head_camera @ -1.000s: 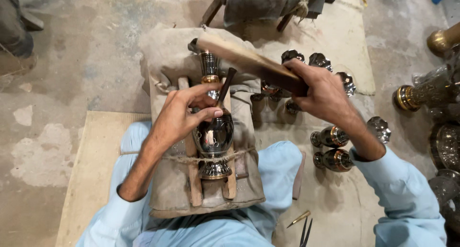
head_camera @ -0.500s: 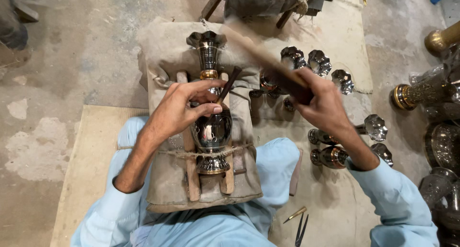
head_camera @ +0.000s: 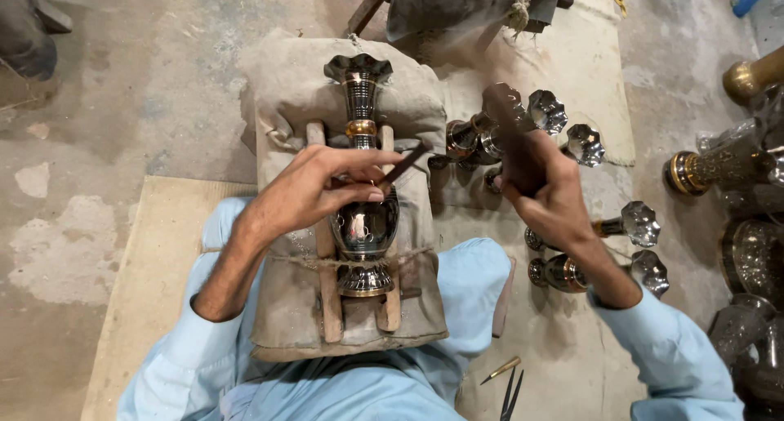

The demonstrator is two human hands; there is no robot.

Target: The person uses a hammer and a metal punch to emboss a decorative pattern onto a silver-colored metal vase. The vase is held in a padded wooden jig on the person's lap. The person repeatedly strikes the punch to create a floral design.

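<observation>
1. The person sits on the floor in light blue sleeves, with a padded cloth block across the lap and a metal vase lying on it.
2. The vase lies lengthwise between two wooden slats, its fluted mouth pointing away from the person and its foot towards the body. A cord runs across the slats and the vase's lower part.
3. The left hand reaches in from the left, forearm angled up across the cloth and wrist bent over the vase's belly. Its thumb and fingers are pinched tight on a thin dark chisel, whose lower end rests on the vase near its shoulder while its upper end slants up to the right.
4. The right hand is raised to the right of the block, forearm running up from the lower right. Its fingers are wrapped firmly round a wooden mallet, which looks blurred; the mallet's head stands up and away from the chisel, not touching it.
5. Several smaller metal vases lie on a cloth-covered floor behind and beside the right hand, some near the right wrist.
6. Larger brass pieces stand at the right edge.
7. A small pointed tool and a dark pair of tongs lie on the floor by the right knee.
</observation>
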